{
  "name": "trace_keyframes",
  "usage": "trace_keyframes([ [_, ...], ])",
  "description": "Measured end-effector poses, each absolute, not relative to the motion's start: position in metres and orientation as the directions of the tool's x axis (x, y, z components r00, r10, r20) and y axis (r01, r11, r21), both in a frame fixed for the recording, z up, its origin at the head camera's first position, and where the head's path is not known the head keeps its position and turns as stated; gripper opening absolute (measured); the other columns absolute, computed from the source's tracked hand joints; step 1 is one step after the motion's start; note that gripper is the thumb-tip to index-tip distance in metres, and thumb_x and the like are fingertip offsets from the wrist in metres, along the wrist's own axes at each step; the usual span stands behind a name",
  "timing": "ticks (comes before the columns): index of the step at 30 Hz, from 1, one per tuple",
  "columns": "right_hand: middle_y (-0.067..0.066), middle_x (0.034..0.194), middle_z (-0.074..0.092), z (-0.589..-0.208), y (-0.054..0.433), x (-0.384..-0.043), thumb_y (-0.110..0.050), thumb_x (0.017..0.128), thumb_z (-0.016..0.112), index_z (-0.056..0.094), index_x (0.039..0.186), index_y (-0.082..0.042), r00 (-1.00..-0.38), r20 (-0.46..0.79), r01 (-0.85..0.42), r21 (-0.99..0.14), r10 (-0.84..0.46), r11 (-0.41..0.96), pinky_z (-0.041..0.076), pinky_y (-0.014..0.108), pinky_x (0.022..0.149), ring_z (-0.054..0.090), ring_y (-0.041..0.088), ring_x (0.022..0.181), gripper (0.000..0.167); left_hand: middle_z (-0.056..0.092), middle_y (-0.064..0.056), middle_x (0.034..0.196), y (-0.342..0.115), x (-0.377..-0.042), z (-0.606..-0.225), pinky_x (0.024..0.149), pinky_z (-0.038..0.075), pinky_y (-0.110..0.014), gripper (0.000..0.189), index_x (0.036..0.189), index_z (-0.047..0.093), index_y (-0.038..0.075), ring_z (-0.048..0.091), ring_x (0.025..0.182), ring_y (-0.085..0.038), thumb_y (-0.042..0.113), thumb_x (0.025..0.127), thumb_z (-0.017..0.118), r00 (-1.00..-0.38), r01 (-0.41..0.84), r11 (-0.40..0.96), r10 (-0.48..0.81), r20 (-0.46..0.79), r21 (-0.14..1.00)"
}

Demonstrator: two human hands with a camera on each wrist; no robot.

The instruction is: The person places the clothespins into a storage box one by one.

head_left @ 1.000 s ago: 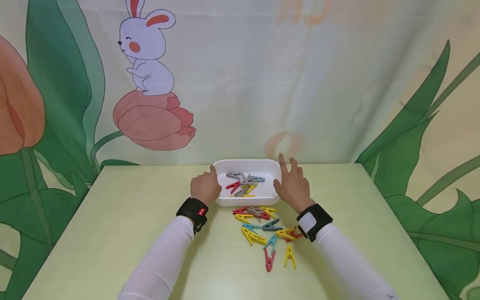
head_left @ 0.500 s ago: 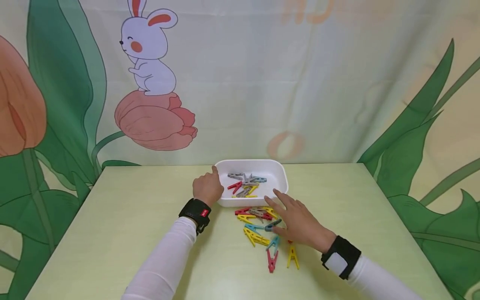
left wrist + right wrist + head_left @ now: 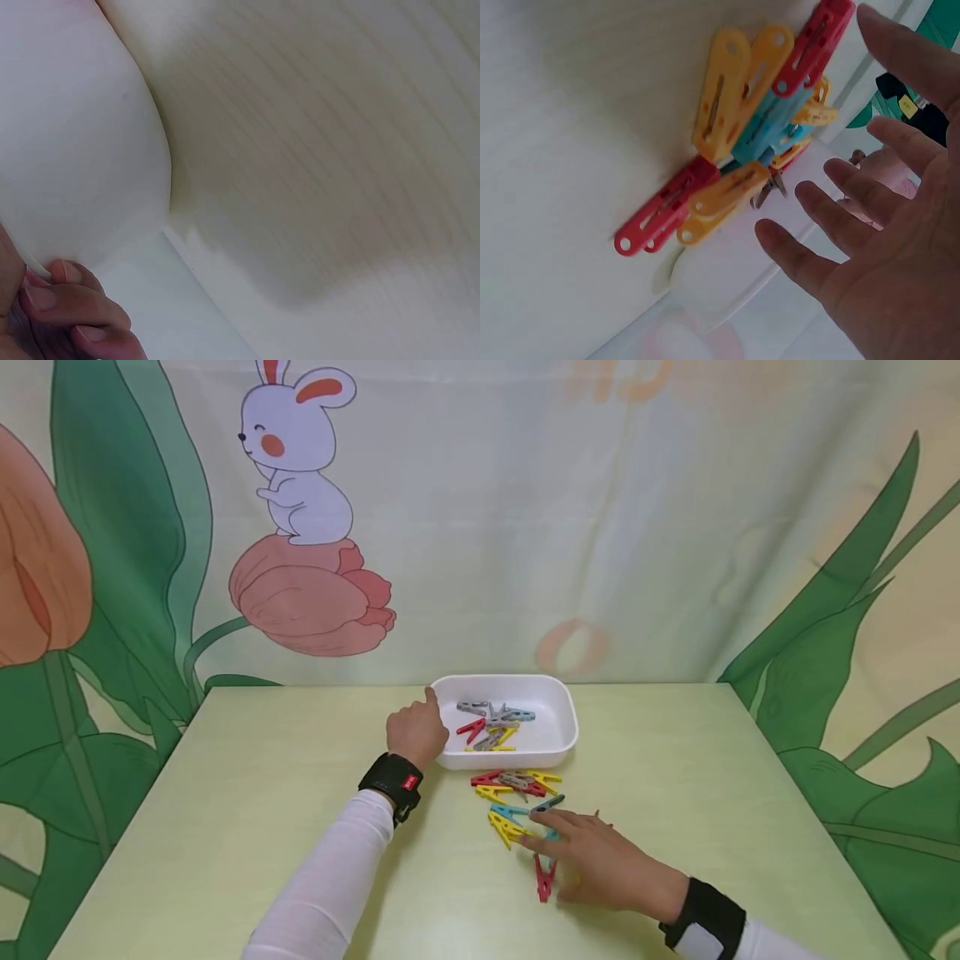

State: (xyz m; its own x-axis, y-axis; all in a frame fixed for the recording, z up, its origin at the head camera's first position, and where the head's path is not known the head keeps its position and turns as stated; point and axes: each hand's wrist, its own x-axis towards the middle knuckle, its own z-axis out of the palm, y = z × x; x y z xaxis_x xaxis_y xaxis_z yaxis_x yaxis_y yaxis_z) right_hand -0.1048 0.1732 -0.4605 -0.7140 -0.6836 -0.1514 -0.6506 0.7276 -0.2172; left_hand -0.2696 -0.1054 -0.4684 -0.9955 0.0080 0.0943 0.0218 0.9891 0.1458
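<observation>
My left hand [image 3: 417,731] grips the left rim of a white plastic tub [image 3: 517,761]. In the left wrist view, its curled fingers [image 3: 75,304] are at the rim, beside the tub's outer wall [image 3: 75,135]. Inside the tub lie several grey, red, yellow and bluish clothespins. More clothespins are scattered on the table in front, among them a red clothespin [image 3: 544,881] and a yellow clothespin [image 3: 506,828]. My right hand [image 3: 611,864] is spread over the near ones, hiding some. From the right wrist, that hand [image 3: 907,202] shows extended fingers, apart from a yellow clothespin [image 3: 718,97].
The pale yellow table [image 3: 262,827] ends at a printed cloth backdrop [image 3: 480,527] with a rabbit and leaves. The tub stands by the table's far edge. A dark grey clothespin [image 3: 551,802] lies left of the right hand's fingertips, close to the tub's front.
My right hand has left the tub's right side and come back toward me, over the near clothespins. My left hand stays at the left rim.
</observation>
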Motion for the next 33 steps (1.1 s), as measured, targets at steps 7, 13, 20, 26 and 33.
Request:
trace_keyframes([
  [7, 0.001, 0.162, 0.044, -0.471, 0.166, -0.099, -0.024, 0.088, 0.083, 0.053, 0.151, -0.038, -0.7, -0.197, -0.656, -0.203, -0.687, 0.727, 0.047, 0.053, 0.112, 0.047, 0.032, 0.145, 0.071, 0.075, -0.018, 0.091, -0.107, -0.273, -0.472, 0.066, 0.057, -0.044, 0.068, 0.154, 0.045, -0.001, 0.071, 0.074, -0.032, 0.023, 0.094, 0.068, -0.993, 0.027, 0.989, 0.01, 0.114, 0.146],
  [13, 0.002, 0.158, 0.048, -0.479, 0.163, -0.098, -0.021, 0.093, 0.078, 0.063, 0.14, -0.037, -0.685, -0.199, -0.68, -0.17, -0.7, 0.714, 0.049, 0.05, 0.111, 0.053, 0.03, 0.139, 0.052, 0.075, -0.018, 0.092, -0.107, -0.274, -0.473, 0.065, 0.057, -0.043, 0.068, 0.155, 0.044, 0.0, 0.071, 0.073, -0.031, 0.022, 0.095, 0.067, -0.995, 0.017, 0.988, 0.002, 0.098, 0.153],
  [20, 0.002, 0.143, 0.055, -0.483, 0.159, -0.096, -0.02, 0.094, 0.076, 0.072, 0.124, -0.035, -0.676, -0.16, -0.686, -0.219, -0.719, 0.694, 0.057, 0.039, 0.1, 0.061, 0.022, 0.12, 0.034, 0.076, -0.019, 0.093, -0.107, -0.272, -0.472, 0.066, 0.057, -0.043, 0.068, 0.155, 0.044, 0.0, 0.072, 0.073, -0.031, 0.022, 0.095, 0.067, -0.995, 0.026, 0.987, 0.01, 0.102, 0.16],
  [26, -0.004, 0.118, 0.062, -0.485, 0.159, -0.095, -0.021, 0.095, 0.076, 0.076, 0.117, -0.031, -0.662, -0.127, -0.709, -0.212, -0.738, 0.672, 0.055, 0.027, 0.085, 0.057, 0.013, 0.102, 0.024, 0.075, -0.018, 0.089, -0.107, -0.271, -0.473, 0.063, 0.056, -0.043, 0.067, 0.154, 0.045, 0.0, 0.071, 0.07, -0.031, 0.021, 0.094, 0.067, -0.992, 0.034, 0.986, 0.013, 0.126, 0.161],
  [33, -0.004, 0.115, 0.064, -0.484, 0.158, -0.095, -0.022, 0.094, 0.076, 0.075, 0.115, -0.03, -0.652, -0.115, -0.73, -0.17, -0.749, 0.662, 0.055, 0.031, 0.089, 0.057, 0.014, 0.101, 0.022, 0.075, -0.018, 0.09, -0.106, -0.27, -0.471, 0.064, 0.057, -0.043, 0.067, 0.155, 0.045, 0.001, 0.07, 0.07, -0.031, 0.021, 0.095, 0.067, -0.994, 0.021, 0.985, 0.002, 0.113, 0.172],
])
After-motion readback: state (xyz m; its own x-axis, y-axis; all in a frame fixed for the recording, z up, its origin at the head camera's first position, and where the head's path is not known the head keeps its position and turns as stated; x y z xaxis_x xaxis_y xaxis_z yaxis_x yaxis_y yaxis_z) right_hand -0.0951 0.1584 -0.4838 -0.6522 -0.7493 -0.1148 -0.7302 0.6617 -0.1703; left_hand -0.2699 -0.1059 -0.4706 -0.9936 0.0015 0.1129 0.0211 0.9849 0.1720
